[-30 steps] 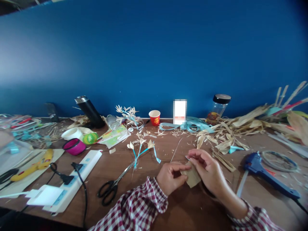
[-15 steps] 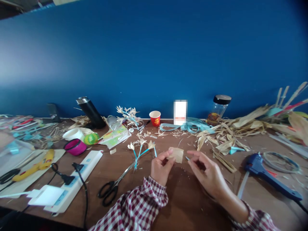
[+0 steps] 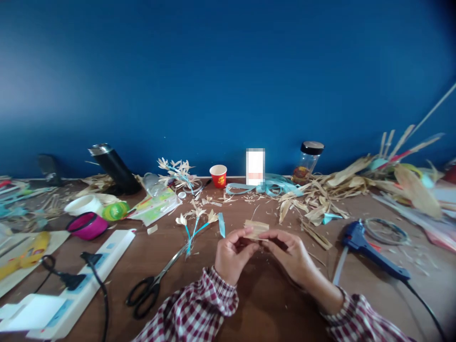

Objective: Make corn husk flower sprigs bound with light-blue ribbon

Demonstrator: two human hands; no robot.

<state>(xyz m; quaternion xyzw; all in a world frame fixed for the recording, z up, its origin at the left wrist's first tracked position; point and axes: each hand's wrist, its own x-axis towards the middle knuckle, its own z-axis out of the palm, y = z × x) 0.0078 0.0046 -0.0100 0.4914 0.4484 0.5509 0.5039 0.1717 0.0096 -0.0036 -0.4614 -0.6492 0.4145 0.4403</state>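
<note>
A small, pale tan piece of corn husk (image 3: 261, 227) is held up above the brown table at the centre. My left hand (image 3: 230, 256) pinches its left side between thumb and fingers. The fingertips of my right hand (image 3: 297, 261) are closed on its lower right edge. Whether anything else sits between the right fingertips is hidden. Left of my hands lie a few husk flowers (image 3: 197, 213) on light blue stems, with a short blue strip (image 3: 221, 224) beside them. The blades of black-handled scissors (image 3: 144, 294) reach under the stems.
A blue glue gun (image 3: 374, 251) lies at right, its cord trailing off. Dry husks (image 3: 342, 185), blue ribbon (image 3: 280, 184), a red paper cup (image 3: 218, 178) and a lidded jar (image 3: 308, 161) line the back. Leftward are a power strip (image 3: 96, 270), magenta pouch (image 3: 87, 225) and black flask (image 3: 116, 166).
My right hand has moved left to meet the husk piece, which it was apart from before. The husk now looks tilted or bent. The whole view has shifted rightward.
</note>
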